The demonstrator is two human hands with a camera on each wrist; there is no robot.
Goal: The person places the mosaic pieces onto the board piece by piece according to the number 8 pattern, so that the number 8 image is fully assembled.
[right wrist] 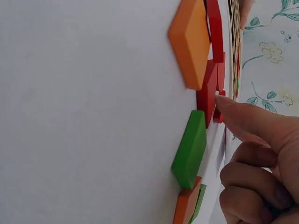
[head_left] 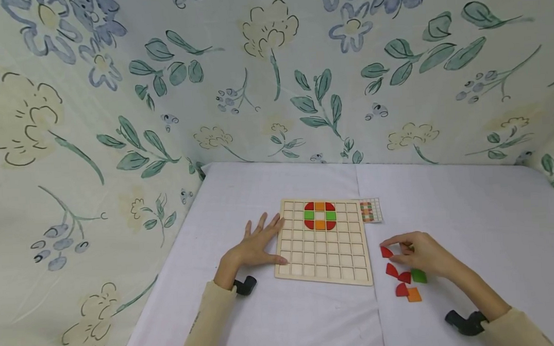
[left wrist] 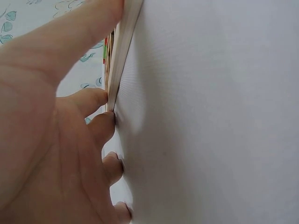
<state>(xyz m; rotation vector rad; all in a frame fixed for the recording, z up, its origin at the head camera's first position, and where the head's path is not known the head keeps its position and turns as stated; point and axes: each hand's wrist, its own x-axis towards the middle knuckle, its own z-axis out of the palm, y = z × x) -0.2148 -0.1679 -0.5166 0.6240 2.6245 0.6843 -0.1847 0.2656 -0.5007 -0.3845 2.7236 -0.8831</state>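
A wooden grid board (head_left: 324, 253) lies on the table, with red, orange and green tiles (head_left: 320, 216) set in a ring near its top. My left hand (head_left: 254, 246) is spread at the board's left side, the thumb over the lower left edge and the fingers along the rim. To the right of the board, my right hand (head_left: 422, 252) pinches a red quarter-circle tile (head_left: 385, 252) between thumb and index finger, low over the cloth. Its other fingers are curled in. Below it lie loose red tiles (head_left: 402, 290), an orange tile (head_left: 414, 295) and a green tile (head_left: 418, 275).
A small pattern card (head_left: 371, 211) sticks out from behind the board's upper right edge. Another orange tile (right wrist: 187, 205) lies beside the green one in the right wrist view, hidden by the hand from above. White cloth (head_left: 469, 206) covers the table; floral fabric (head_left: 273, 90) hangs behind.
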